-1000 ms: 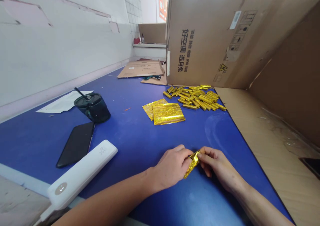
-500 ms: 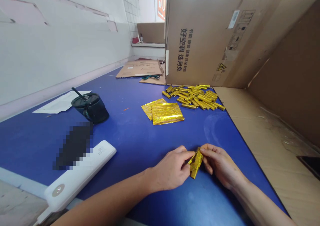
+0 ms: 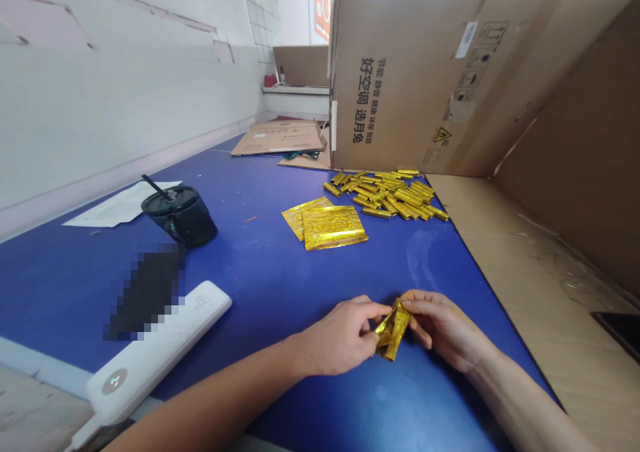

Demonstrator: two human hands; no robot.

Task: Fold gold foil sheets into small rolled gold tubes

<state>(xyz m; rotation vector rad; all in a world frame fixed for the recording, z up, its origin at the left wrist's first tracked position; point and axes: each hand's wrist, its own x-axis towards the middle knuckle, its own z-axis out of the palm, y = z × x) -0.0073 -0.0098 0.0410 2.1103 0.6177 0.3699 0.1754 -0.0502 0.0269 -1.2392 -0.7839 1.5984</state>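
A partly folded sheet of gold foil paper (image 3: 397,330) is held between my two hands, low over the blue table (image 3: 280,285). My left hand (image 3: 345,335) pinches its left side between thumb and fingers. At the upper right end, my right hand (image 3: 443,325) grips it with thumb and forefinger, its other fingers curled below. Beyond my hands lie flat gold foil sheets (image 3: 335,227), overlapping one another. Behind them to the right is a loose pile of rolled gold foil tubes (image 3: 393,195).
A large cardboard box (image 3: 410,72) stands at the back right, with a cardboard flap (image 3: 505,252) along the right edge. To the left are a dark lidded mug (image 3: 183,219), a white paper (image 3: 117,205) and a long white device (image 3: 165,352). Flattened cardboard (image 3: 280,137) lies farther back.
The gold foil paper has turned slightly between my hands and its left fold stands more open. Both hands keep their hold, with small finger shifts.
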